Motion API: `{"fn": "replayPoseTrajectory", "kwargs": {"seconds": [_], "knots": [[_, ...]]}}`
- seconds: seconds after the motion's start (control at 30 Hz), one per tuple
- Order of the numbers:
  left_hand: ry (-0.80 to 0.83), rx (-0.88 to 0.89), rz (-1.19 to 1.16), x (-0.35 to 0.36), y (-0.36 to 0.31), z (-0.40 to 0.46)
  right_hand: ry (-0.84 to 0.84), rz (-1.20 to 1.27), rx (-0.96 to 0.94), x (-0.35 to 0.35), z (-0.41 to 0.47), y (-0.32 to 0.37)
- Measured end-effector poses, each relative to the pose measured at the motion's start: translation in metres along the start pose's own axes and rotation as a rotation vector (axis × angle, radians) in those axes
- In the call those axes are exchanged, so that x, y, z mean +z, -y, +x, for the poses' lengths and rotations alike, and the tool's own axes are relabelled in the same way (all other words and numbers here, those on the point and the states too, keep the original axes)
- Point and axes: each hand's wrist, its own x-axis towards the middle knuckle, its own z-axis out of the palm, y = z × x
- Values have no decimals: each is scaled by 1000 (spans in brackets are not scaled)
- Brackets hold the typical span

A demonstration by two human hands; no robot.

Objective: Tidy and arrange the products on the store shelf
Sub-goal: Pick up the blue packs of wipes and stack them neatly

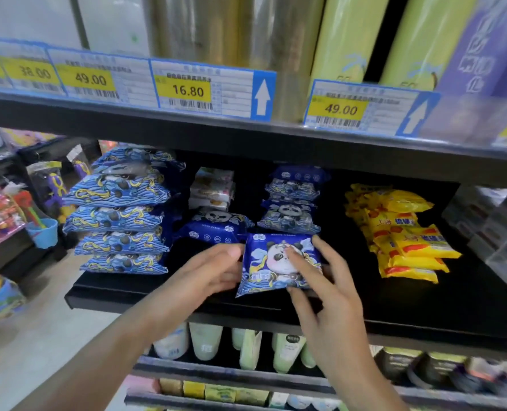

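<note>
A blue panda-print packet (271,268) stands tilted near the front of the black middle shelf (424,310). My right hand (326,292) grips its right side, thumb under the bottom edge and fingers across the panda picture. My left hand (213,271) touches the packet's left edge with straight fingers. Behind it lies another blue packet (213,229), and a short stack of the same packets (290,200) stands further back. A tall stack of blue wave-print packets (121,212) fills the shelf's left end.
Yellow packets (403,232) are piled on the right of the shelf. White packets (212,188) sit at the back. Price tags (187,90) line the upper shelf edge below tall rolls (344,40). Bottles (204,342) stand on the shelf below. Toys (6,215) hang at the left.
</note>
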Motion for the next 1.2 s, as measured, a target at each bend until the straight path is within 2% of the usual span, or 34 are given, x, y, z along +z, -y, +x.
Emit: {"fn": "replayPoseTrajectory", "kwargs": {"seconds": [0.07,0.23,0.37,0.53,0.77,0.87,1.0,1.1,1.2], "knots": [[10,-29,-27,7,-5,-7,20,-15,-28,-1,-7,5],[-100,-59,-62,23,-8,-17,69,34,-78,0,-17,19],[-141,-50,-81,21,-6,-24,119,57,-32,-5,-16,27],[-165,-15,-32,12,-2,-30,262,294,265,-12,-15,29],[-153,122,-2,7,0,-38,346,650,783,-21,7,46],[-150,209,45,7,-1,-40,432,761,846,-26,12,51],[-119,294,138,9,0,-44,532,777,880,-29,21,50],[-117,311,182,9,1,-48,561,799,906,-29,22,49],[-124,304,200,8,5,-49,510,826,939,-26,20,50]]}}
